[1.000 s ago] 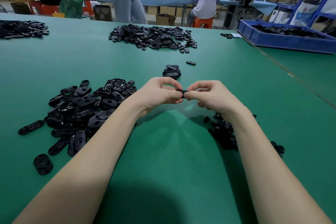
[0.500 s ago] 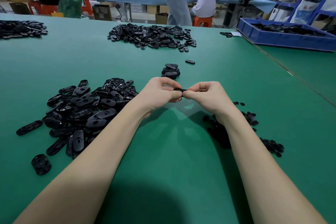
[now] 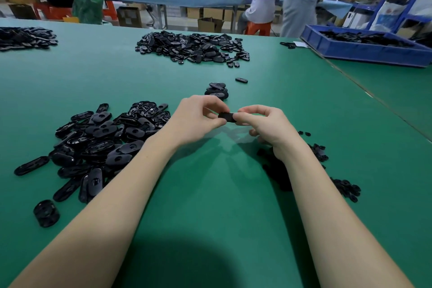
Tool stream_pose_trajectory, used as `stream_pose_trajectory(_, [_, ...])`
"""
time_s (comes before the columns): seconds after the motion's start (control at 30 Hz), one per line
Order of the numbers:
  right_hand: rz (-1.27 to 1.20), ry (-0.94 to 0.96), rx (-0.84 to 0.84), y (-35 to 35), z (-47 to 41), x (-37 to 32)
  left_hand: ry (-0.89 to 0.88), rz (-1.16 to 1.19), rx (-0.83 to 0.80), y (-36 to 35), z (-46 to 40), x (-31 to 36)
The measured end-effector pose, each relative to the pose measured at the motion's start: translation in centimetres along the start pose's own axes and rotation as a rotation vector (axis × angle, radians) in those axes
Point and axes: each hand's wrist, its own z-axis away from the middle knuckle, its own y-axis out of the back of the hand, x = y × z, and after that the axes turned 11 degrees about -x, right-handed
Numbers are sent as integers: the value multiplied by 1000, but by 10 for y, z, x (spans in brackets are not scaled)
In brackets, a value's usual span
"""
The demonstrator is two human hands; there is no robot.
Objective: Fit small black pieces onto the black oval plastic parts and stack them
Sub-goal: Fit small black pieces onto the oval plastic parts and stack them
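Your left hand (image 3: 194, 121) and your right hand (image 3: 264, 126) meet above the green surface (image 3: 210, 194), at the centre of the view. Both hands grip one black oval part (image 3: 227, 117) between them. The left fingers (image 3: 210, 103) are curled and pinch the left end of the part; the right fingers (image 3: 254, 109) are curled and pinch its right end. The part is held clear of the surface, roughly level. Whether a small piece already sits in it cannot be determined, because your fingertips cover most of it.

To your left, a loose pile of oval parts (image 3: 98, 145) lies on the surface, just beside your left forearm. One round black item (image 3: 46, 213) lies apart from that pile, nearer to you. To your right, a scatter of small black pieces (image 3: 343, 187) lies beside and partly under your right forearm.

Just beyond your hands stands a short stack of oval parts (image 3: 217, 90). A single oval part (image 3: 241, 80) lies near it, to the right. A second large pile (image 3: 194, 48) lies further back on the surface, and a third pile (image 3: 23, 37) lies at the far left edge. A blue tray (image 3: 364, 50) holding black parts stands at the far right.
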Motion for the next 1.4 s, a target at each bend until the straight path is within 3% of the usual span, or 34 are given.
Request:
stream_pose_trajectory(0.23, [45, -53, -63, 6, 0, 1, 99, -39, 267, 6, -51, -7])
stream_pose_trajectory(0.5, [84, -54, -112, 7, 0, 2, 302, -22, 260, 11, -96, -17])
stream_pose_trajectory(0.73, [97, -50, -123, 6, 1, 1, 257, 41, 340, 19, -69, -16])
stream_pose_trajectory(1.07, [247, 43, -158, -17, 0, -4, 223, -41, 202, 54, -8, -31])
stream_pose_trajectory(1.4, [435, 124, -256, -44, -3, -6, 303, -398, -52, 73, 6, -39])
